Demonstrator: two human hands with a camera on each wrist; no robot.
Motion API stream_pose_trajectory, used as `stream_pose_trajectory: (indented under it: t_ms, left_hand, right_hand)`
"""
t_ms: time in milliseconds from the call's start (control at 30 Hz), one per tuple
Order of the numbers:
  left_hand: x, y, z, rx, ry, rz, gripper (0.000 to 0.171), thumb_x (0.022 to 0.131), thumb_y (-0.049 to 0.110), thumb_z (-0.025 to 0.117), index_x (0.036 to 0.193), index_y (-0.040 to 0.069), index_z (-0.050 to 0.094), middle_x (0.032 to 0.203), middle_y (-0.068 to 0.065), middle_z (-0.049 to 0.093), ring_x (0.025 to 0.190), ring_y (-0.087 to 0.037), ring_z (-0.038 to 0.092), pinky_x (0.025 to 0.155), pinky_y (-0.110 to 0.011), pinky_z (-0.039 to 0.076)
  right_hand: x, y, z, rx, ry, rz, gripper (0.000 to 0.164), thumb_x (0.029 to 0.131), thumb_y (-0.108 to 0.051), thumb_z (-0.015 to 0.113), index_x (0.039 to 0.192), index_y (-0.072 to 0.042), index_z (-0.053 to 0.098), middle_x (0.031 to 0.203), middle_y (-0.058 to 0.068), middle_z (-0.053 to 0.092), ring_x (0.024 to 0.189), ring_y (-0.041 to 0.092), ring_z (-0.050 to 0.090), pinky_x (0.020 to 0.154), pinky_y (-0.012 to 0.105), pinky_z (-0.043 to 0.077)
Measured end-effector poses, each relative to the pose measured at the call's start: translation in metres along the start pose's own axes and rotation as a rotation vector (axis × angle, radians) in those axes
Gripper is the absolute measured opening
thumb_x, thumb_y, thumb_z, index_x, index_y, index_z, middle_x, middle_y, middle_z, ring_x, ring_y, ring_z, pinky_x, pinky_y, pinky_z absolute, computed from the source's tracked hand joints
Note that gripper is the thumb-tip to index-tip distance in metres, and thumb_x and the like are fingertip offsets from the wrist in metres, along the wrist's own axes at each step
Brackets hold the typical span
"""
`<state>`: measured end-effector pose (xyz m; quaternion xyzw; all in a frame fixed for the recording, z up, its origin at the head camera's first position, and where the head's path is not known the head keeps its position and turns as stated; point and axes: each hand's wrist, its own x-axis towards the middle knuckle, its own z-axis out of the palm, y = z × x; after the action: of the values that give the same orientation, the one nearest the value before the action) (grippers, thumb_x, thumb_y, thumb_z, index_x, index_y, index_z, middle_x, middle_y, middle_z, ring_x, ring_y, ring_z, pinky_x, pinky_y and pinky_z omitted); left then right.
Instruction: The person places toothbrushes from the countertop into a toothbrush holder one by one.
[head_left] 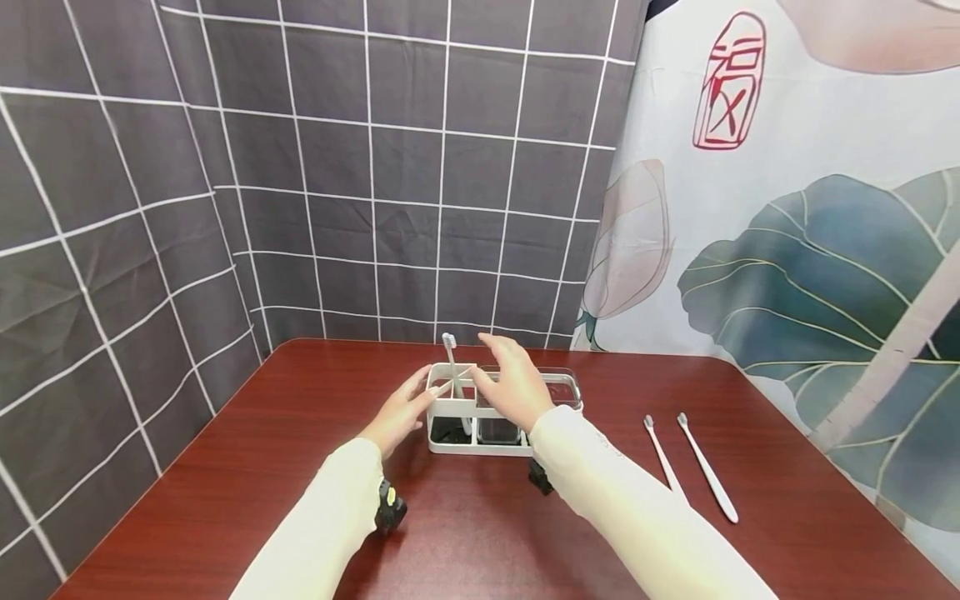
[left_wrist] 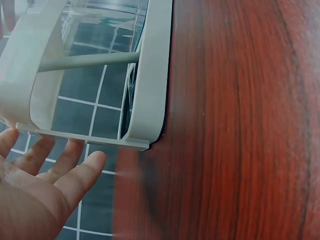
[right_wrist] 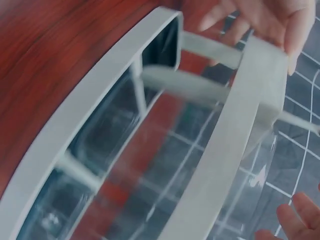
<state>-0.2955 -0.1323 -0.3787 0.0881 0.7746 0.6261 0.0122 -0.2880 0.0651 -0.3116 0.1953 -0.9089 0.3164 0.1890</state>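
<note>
A white toothbrush holder (head_left: 452, 407) with clear cups stands on the table, two frame bands one above the other. One toothbrush (head_left: 450, 343) leans upright in its left compartment, its handle (right_wrist: 185, 82) visible between the bands. My left hand (head_left: 401, 412) is at the holder's left end, fingers loosely extended. In the left wrist view, that hand's fingertips (left_wrist: 95, 160) lie right at the end edge of the frame. Over the holder's right half my right hand (head_left: 513, 387) hovers with spread fingers and grips nothing. Its fingertips (right_wrist: 300, 212) show beside the upper band in the right wrist view.
Two white toothbrushes (head_left: 708, 468) lie side by side on the red-brown table (head_left: 247, 492), right of my right arm. A dark gridded curtain (head_left: 405, 158) hangs behind and to the left, and a floral cloth (head_left: 795, 208) hangs at the right.
</note>
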Motion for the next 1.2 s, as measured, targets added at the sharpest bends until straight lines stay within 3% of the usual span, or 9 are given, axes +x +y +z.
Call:
stream_pose_trajectory:
  t_ms: [200,433,633,1200]
  left_hand:
    - [0.0,-0.001,0.0,0.001,0.003,0.008,0.059,0.099,0.022,0.051,0.152,0.01,0.027,0.151,-0.022,0.034,0.132,-0.042,0.041,0.096,-0.062,0.042]
    - [0.0,0.0,0.0,-0.005,0.008,0.006,0.059,0.099,0.02,0.05,0.152,0.01,0.027,0.15,-0.024,0.035,0.131,-0.042,0.042,0.096,-0.063,0.041]
    - [-0.001,0.001,0.001,-0.019,0.005,-0.002,0.059,0.099,0.02,0.05,0.152,0.011,0.027,0.15,-0.023,0.035,0.132,-0.041,0.041,0.096,-0.063,0.041]
    - [0.0,-0.001,0.001,-0.022,0.0,-0.003,0.059,0.099,0.02,0.049,0.153,0.009,0.025,0.151,-0.023,0.034,0.133,-0.042,0.041,0.098,-0.065,0.039]
  right_hand:
    - [-0.012,0.011,-0.013,-0.16,-0.056,-0.058,0.063,0.09,-0.035,0.065,0.145,-0.015,0.044,0.144,0.01,0.046,0.133,0.027,0.042,0.107,0.047,0.038]
    - [-0.023,0.026,-0.029,-0.261,-0.067,-0.119,0.067,0.088,-0.039,0.066,0.146,-0.013,0.043,0.145,0.011,0.046,0.133,0.03,0.043,0.106,0.05,0.038]
    - [-0.03,0.04,-0.042,-0.269,-0.063,-0.123,0.069,0.087,-0.038,0.068,0.146,-0.012,0.043,0.144,0.012,0.047,0.132,0.031,0.043,0.106,0.05,0.038]
    - [-0.04,0.087,-0.071,-0.186,-0.034,-0.011,0.069,0.089,-0.034,0.067,0.146,-0.006,0.04,0.145,0.018,0.044,0.135,0.037,0.038,0.108,0.055,0.033]
